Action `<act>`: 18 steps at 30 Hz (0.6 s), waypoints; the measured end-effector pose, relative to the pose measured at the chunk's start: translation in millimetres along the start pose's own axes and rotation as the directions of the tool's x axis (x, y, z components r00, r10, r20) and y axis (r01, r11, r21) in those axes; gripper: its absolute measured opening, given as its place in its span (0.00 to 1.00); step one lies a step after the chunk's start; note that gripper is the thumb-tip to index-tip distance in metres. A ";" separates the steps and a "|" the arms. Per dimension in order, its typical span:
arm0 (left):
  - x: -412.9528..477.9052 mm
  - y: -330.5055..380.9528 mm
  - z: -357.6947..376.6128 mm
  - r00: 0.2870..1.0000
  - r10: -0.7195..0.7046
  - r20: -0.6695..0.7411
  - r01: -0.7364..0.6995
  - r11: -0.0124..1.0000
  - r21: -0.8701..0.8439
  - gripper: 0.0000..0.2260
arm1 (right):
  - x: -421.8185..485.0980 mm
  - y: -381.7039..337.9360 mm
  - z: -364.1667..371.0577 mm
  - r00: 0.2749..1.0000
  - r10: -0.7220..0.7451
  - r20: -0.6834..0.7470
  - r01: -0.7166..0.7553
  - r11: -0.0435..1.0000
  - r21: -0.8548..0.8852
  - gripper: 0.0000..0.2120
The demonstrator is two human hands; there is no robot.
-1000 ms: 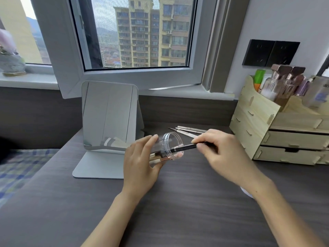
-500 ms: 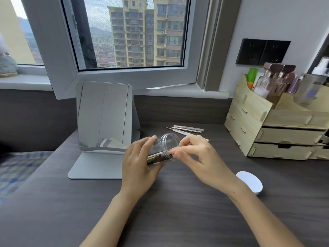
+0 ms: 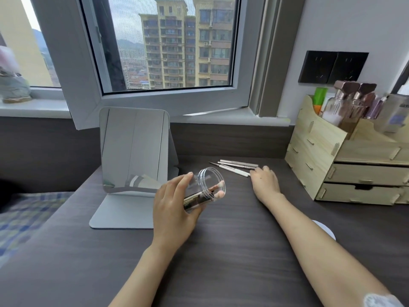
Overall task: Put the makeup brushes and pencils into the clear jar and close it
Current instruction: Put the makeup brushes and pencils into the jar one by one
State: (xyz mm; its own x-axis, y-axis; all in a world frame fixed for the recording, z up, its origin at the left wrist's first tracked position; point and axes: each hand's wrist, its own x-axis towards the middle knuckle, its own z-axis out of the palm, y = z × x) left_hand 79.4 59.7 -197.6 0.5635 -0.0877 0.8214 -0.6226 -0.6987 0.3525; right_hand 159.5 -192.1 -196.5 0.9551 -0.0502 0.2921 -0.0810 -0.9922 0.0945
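The left hand [image 3: 174,207] reaches in from the tabletop's [image 3: 221,262] near edge, fingers wrapped around the clear jar [image 3: 204,189] — tilted, open mouth toward the back edge, a brush inside. The right hand [image 3: 264,181] stretches toward the back edge, loosely curled fingertips touching the nearest of the pencils [image 3: 236,166] lying there; whether they grip it is unclear. The white lid [image 3: 325,229] sits near the right edge.

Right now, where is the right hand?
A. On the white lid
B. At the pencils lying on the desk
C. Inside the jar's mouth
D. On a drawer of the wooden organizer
B: the right hand reaches the pencils on the desk, while the left hand holds the tilted jar.
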 end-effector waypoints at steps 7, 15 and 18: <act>-0.1 -2.8 4.2 1.000 0.003 0.029 -0.003 1.000 -0.002 0.34 | 2.2 0.9 -9.1 0.996 0.053 0.065 -0.046 0.993 -0.106 0.15; 0.0 0.5 5.0 1.000 -0.005 0.011 0.005 1.000 -0.003 0.34 | -63.7 -7.9 -85.1 0.935 0.335 0.118 -0.125 -0.002 0.992 0.09; -0.7 2.0 5.6 1.000 0.015 0.022 -0.015 1.000 -0.005 0.33 | -95.2 -28.3 -123.0 0.990 0.084 0.117 -0.094 -0.238 0.967 0.05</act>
State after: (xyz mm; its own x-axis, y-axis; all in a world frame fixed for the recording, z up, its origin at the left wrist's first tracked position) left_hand 80.8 54.4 -199.9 0.5660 -0.1134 0.8166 -0.6335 -0.6936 0.3428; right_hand 35.8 -145.2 -109.9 0.9715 -0.1466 0.1860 0.2055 0.1311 -0.9698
